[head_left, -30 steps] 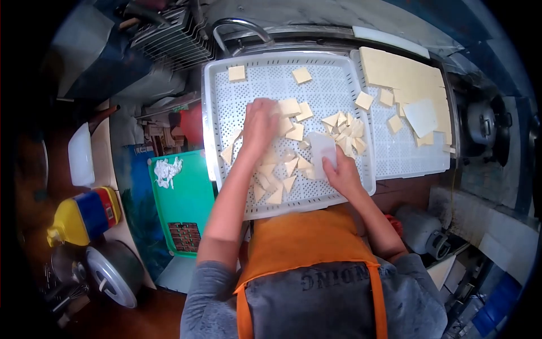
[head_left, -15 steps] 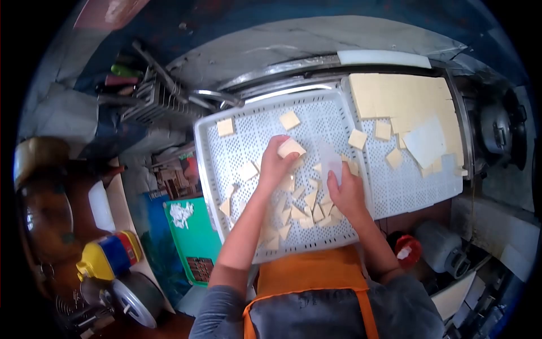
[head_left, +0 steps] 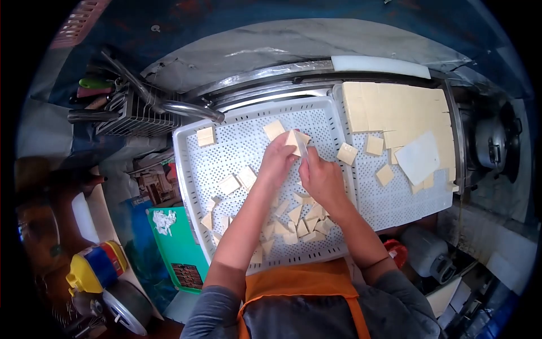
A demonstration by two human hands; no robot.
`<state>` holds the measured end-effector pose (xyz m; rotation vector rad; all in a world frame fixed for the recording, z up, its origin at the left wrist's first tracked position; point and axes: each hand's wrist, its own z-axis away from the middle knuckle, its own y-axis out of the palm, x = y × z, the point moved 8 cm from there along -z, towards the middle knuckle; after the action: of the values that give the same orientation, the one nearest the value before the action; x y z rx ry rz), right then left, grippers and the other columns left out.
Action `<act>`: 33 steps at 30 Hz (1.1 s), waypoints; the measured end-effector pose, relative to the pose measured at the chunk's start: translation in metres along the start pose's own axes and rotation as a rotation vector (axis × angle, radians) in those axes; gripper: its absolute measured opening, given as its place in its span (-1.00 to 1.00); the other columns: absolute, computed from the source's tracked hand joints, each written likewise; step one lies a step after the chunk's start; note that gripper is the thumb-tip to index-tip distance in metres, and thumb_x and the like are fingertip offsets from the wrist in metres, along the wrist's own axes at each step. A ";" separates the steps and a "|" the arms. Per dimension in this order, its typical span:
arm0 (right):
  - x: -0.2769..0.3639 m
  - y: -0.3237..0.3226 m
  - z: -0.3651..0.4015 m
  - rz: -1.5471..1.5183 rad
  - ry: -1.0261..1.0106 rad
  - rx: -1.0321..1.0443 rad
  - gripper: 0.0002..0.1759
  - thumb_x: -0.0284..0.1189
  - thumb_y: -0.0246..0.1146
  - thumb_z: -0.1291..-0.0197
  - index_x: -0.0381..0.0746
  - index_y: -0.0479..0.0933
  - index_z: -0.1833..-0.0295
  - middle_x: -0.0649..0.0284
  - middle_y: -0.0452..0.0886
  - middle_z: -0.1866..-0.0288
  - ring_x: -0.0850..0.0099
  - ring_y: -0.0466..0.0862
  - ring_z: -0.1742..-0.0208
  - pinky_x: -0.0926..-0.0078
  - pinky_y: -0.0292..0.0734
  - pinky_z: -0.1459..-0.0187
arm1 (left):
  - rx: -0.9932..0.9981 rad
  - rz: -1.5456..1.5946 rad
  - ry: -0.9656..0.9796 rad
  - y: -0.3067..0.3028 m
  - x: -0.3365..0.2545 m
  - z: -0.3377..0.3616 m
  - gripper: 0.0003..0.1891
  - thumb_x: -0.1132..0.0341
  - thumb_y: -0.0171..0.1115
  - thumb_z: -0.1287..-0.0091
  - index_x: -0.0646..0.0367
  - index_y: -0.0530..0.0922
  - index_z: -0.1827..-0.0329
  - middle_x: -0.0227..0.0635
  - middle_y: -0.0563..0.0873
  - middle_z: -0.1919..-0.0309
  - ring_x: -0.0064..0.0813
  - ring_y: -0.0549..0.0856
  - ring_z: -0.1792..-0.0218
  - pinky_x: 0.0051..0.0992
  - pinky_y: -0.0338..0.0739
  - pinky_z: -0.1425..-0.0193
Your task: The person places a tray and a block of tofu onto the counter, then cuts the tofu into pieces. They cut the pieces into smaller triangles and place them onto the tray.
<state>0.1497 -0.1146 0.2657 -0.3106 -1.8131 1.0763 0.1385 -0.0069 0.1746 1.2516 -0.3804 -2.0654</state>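
My left hand (head_left: 276, 163) is closed around a pale yellow block of what looks like tofu (head_left: 292, 142), held above a white perforated tray (head_left: 226, 152). In my right hand (head_left: 324, 182) is a knife (head_left: 304, 150), its flat blade lying across the held block, which looks split along the blade. Just behind the hands sits a square block (head_left: 274, 130), and another square block (head_left: 206, 136) lies at the tray's far left. Several triangular pieces (head_left: 302, 227) are heaped toward the near side of the tray, partly behind my forearms.
To the right, a second perforated tray (head_left: 389, 206) bears a large scored slab (head_left: 395, 107), loose squares and a white sheet (head_left: 419, 157). A metal faucet (head_left: 195, 110) reaches over the back left corner, beside a wire utensil rack (head_left: 141, 107). A pot (head_left: 490, 144) stands far right.
My right hand has moved left and up, bringing the knife onto the block in my left hand. The view has shifted slightly, so the trays appear lower and farther left.
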 end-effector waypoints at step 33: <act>-0.044 0.020 0.005 -0.080 0.200 -0.017 -0.70 -0.42 0.23 -0.27 -0.38 0.46 -0.03 -0.06 0.58 0.60 -0.02 0.64 0.56 0.13 0.55 0.48 | -0.307 -1.563 0.499 -0.022 -0.046 -0.013 -0.69 0.36 0.40 -0.13 0.29 0.62 0.08 -0.12 0.67 0.15 -0.02 0.63 0.13 -0.18 0.52 0.04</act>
<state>0.1623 -0.1331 0.2230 -0.3411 -1.6433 0.9403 0.1549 0.0419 0.1864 2.0427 1.5467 -2.5189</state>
